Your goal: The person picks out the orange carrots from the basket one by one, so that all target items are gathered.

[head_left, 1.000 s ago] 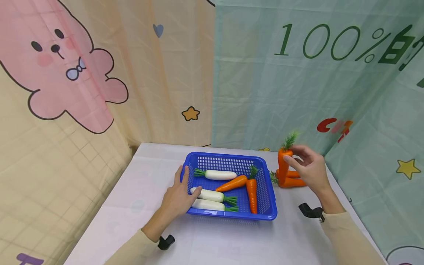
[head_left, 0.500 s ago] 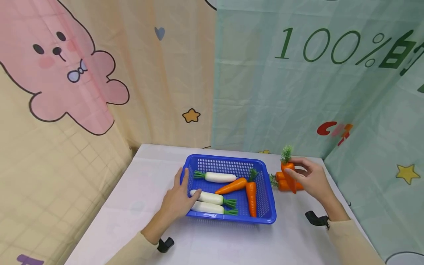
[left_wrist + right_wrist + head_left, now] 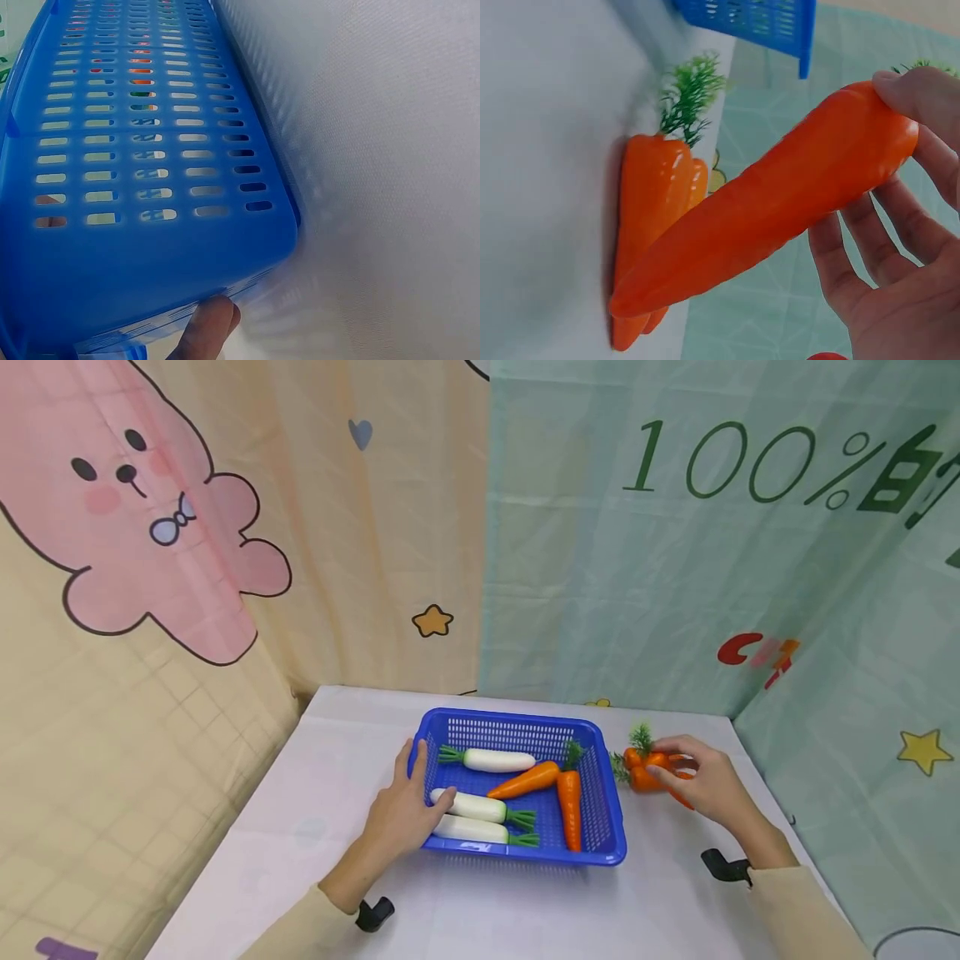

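Note:
My right hand [image 3: 705,777] pinches an orange carrot [image 3: 780,180] near its leafy top, thumb against the fingers. The carrot slants, its tip pointing toward the table. Behind it in the right wrist view, more carrots [image 3: 649,195] lie together on the table, right of the blue basket [image 3: 528,857]. My left hand [image 3: 401,802] grips the basket's left side, thumb over the rim and fingers outside. Inside lie a white radish [image 3: 498,762] at the back, two more radishes [image 3: 480,807] at the front left, a slanting carrot [image 3: 525,779] and another carrot [image 3: 570,810] at the right.
A white-covered table [image 3: 300,860] bears everything. A printed curtain [image 3: 390,543] hangs right behind its back edge, and a green curtain [image 3: 862,777] stands along the right. Black wrist mounts [image 3: 375,914] hang below both wrists.
My right hand has lowered the carrot toward the carrots on the table, tilting it from upright to slanting. The left hand and the basket stay in place.

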Action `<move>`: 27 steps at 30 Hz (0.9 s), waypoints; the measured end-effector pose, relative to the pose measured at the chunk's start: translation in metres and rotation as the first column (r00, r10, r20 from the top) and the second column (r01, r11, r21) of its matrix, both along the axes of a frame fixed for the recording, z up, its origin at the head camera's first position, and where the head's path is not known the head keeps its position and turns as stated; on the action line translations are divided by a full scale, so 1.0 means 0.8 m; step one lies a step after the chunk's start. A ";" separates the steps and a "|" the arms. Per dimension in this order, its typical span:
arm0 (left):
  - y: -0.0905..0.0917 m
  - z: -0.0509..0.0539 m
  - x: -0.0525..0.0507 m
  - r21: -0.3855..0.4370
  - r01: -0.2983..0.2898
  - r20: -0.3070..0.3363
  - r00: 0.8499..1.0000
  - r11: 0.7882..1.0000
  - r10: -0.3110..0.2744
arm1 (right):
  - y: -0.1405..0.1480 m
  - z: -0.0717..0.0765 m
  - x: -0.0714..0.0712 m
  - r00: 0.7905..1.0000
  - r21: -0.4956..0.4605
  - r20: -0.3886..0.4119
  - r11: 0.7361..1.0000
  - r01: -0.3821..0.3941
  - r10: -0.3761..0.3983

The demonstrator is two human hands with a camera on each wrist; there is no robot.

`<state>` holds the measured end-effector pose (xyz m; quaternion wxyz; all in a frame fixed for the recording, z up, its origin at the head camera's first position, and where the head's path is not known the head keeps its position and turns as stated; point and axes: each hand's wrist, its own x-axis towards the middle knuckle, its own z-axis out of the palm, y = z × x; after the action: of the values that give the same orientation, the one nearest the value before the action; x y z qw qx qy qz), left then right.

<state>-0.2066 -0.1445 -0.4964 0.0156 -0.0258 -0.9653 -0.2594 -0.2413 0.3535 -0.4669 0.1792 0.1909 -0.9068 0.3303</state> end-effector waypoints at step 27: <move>0.000 -0.001 0.001 -0.026 0.001 -0.014 1.000 1.000 -0.002 | 0.001 -0.052 0.002 0.991 0.305 0.130 0.951 -0.052 0.012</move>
<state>-0.2061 -0.1446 -0.4972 0.0219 -0.0285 -0.9684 -0.2468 -0.2397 0.3545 -0.5081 0.0840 0.2097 -0.9536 0.1991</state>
